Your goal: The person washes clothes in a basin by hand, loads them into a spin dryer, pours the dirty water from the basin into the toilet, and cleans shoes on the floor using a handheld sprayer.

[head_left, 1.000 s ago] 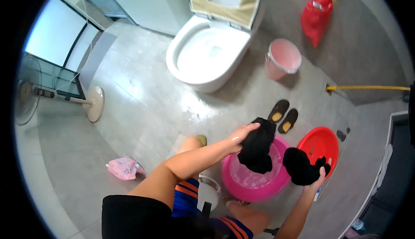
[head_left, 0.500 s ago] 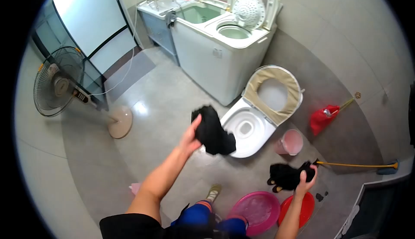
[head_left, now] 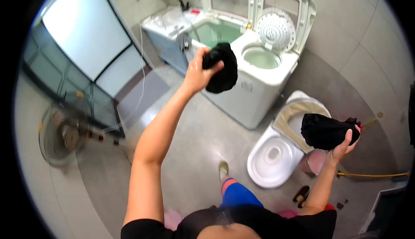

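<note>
My left hand (head_left: 199,72) is closed around a bunched black cloth (head_left: 225,72), held up in front of the twin-tub washing machine (head_left: 229,93). A second bundle of black fabric (head_left: 324,132) is gripped in my right hand (head_left: 343,146), raised over the toilet's beige-padded seat (head_left: 283,120). What kind of garment either bundle is, I cannot tell. Both lids of the washing machine stand raised, showing its green wash tub (head_left: 220,33) and its round spin tub (head_left: 262,58).
A standing fan (head_left: 65,135) is at the left beside the glass door. Right of the toilet bowl (head_left: 274,159) are a pink bucket (head_left: 314,161), dark slippers (head_left: 301,194) and a yellow-handled tool (head_left: 371,175). A sink counter (head_left: 162,20) adjoins the machine.
Both hands have risen with their black bundles, the left toward the washing machine, the right from above the basins to over the toilet. The view has shifted, and the basins are now mostly hidden.
</note>
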Tool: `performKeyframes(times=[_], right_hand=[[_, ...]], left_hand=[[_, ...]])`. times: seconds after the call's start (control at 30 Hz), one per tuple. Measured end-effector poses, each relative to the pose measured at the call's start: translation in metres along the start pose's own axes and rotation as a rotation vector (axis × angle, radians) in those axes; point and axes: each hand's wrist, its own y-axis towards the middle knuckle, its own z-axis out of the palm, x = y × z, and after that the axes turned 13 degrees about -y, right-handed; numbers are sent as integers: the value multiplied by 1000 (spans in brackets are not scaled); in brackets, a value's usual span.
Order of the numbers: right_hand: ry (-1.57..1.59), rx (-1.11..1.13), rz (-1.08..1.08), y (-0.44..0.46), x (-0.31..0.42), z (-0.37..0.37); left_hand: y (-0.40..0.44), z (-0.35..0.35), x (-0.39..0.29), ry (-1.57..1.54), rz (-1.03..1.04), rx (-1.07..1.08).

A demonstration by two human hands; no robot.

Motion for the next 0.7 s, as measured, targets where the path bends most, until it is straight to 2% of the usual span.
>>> performKeyframes(times=[0.07,0.13,0.2,0.3,0.37,0.4,0.43,0.5,0.53,0.63,0.67,0.7], right_hand=[[-1,-81,16,14,-23,66],[-22,-133,-4,27,-26,127],[49,-88,-45,50,-29,180],[104,-25,-180,77,-23,247],[-267,-25,-507,97,-47,290],[-454,36,-541,106,-64,310],[-580,155,-487,105,-69,335],[-616,278,-420,109,-104,374],[-617,291,-458,104,-115,386],[-574,79,-512,94,-170,417],[-747,246,-459,98,-185,421],[-840,323,-413,101,-207,421]], left_hand=[[50,-1,21,164,176,87],[91,-4,26,348,250,121],[133,-7,30,440,429,31],[180,2,18,406,333,45],[221,24,22,359,283,85],[239,39,31,369,273,91],[255,57,44,410,304,143],[284,93,71,453,330,283],[292,107,85,431,446,261],[316,154,135,321,507,180],[319,170,160,292,451,317],[330,190,182,262,417,441]])
